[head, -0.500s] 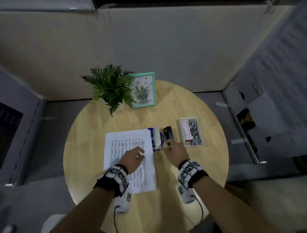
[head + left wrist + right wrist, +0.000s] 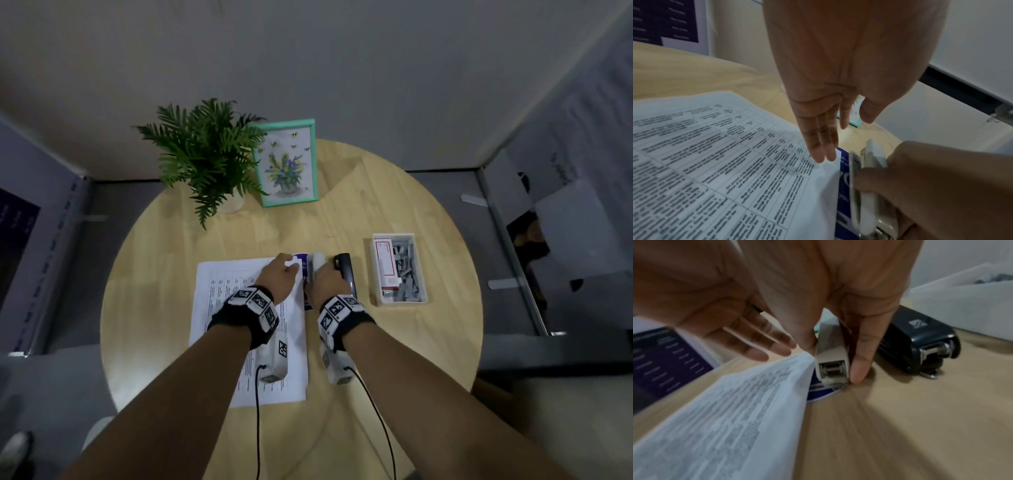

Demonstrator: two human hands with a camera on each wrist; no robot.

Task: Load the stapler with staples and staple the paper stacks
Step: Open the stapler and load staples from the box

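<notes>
A printed paper stack [image 2: 239, 308] lies on the round wooden table [image 2: 376, 342]. My left hand [image 2: 281, 270] reaches to its far right corner, and the straight fingers [image 2: 823, 154] touch the sheet [image 2: 725, 162] there. My right hand [image 2: 323, 279] grips a white stapler [image 2: 317, 261] right beside that corner, with a digit on each side of the body [image 2: 831, 369]. This stapler [image 2: 872, 159] sits on a purple printed sheet [image 2: 843, 178]. The paper edge [image 2: 756, 402] rises next to the stapler's rear.
A black stapler [image 2: 346, 274] lies just right of my right hand, also close in the right wrist view [image 2: 920, 337]. A white tray [image 2: 423, 270] further right holds a staple box and loose staple strips. A potted fern [image 2: 205, 161] and a framed picture [image 2: 287, 164] stand at the back.
My left hand has slid from the middle of the page up to its far right corner. My right hand has shifted left from near the black stapler onto the white stapler.
</notes>
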